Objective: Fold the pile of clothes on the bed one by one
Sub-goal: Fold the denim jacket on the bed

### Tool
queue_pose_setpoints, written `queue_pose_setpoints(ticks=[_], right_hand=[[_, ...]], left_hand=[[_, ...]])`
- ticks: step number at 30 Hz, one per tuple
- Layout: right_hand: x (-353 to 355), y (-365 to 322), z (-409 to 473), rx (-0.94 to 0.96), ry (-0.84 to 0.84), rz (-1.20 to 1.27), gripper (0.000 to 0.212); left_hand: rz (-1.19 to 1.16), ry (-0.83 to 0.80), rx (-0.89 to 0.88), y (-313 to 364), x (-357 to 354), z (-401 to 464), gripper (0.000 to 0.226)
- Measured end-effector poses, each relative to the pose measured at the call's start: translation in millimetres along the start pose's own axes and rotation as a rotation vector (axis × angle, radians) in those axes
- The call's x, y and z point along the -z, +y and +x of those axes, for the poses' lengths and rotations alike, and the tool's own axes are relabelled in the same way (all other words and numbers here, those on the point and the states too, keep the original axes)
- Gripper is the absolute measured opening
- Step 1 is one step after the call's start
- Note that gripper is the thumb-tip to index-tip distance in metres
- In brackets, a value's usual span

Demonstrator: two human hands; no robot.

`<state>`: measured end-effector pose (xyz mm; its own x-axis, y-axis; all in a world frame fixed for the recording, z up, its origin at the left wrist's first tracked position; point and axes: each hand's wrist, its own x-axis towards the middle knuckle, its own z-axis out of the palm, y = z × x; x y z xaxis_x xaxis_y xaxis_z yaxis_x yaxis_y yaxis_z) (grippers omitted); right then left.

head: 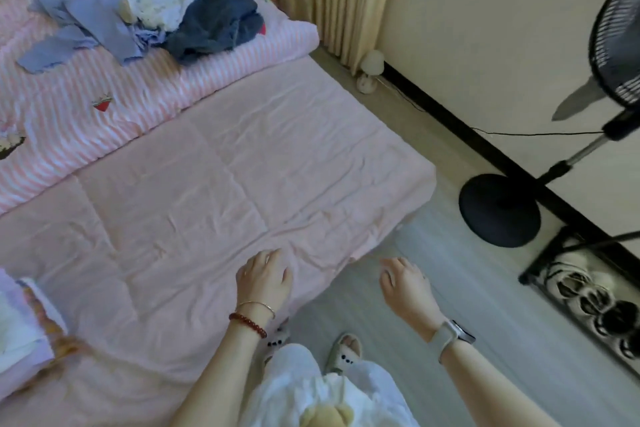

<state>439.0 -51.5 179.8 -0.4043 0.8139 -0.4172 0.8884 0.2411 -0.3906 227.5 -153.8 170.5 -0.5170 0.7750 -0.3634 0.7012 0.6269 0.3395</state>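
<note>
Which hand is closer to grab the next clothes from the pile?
Probably the left hand. It hovers over the pink sheet, on the same side as the clothes pile. The right hand hangs off the bed, over the floor. Both hands are empty.

It was a home bedroom: a bed (242,167) with a pink sheet and a striped quilt (121,108) stood beside cream curtains (332,4), a standing fan (540,184) rose from the pale floor (467,288), and a low rack of shoes (595,298) sat against the wall.
</note>
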Motion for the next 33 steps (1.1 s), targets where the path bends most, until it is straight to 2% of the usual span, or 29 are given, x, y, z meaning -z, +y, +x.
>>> queue_pose_setpoints(ticks=[3, 7, 11, 17, 21, 24, 29, 33], right_hand=[[16, 39, 10, -0.059, -0.007, -0.007, 0.033], [47, 81, 50, -0.102, 0.002, 0.006, 0.032], [88, 114, 112, -0.101, 0.023, 0.057, 0.032], [168, 154, 240, -0.037, -0.041, -0.001, 0.038], [240, 156, 325, 0.107, -0.123, -0.136, 0.038], [286, 151, 391, 0.172, -0.104, -0.176, 0.038], [326, 140, 489, 0.251, -0.160, -0.177, 0.037], [348, 117, 560, 0.337, -0.218, -0.246, 0.019]], left_hand=[[0.088, -0.050, -0.060, 41, -10, 17, 0.042], [0.115, -0.082, -0.123, 103, -20, 61, 0.062], [0.128, -0.082, -0.137, 163, -32, 125, 0.042], [0.088, -0.056, -0.088, 252, -31, 246, 0.041], [0.031, -0.015, -0.004, 316, -7, 320, 0.041], [0.041, 0.018, 0.017, 359, 17, 366, 0.038], [0.022, 0.068, 0.109, 396, 49, 428, 0.040], [-0.063, 0.164, 0.246, 409, 69, 470, 0.036]])
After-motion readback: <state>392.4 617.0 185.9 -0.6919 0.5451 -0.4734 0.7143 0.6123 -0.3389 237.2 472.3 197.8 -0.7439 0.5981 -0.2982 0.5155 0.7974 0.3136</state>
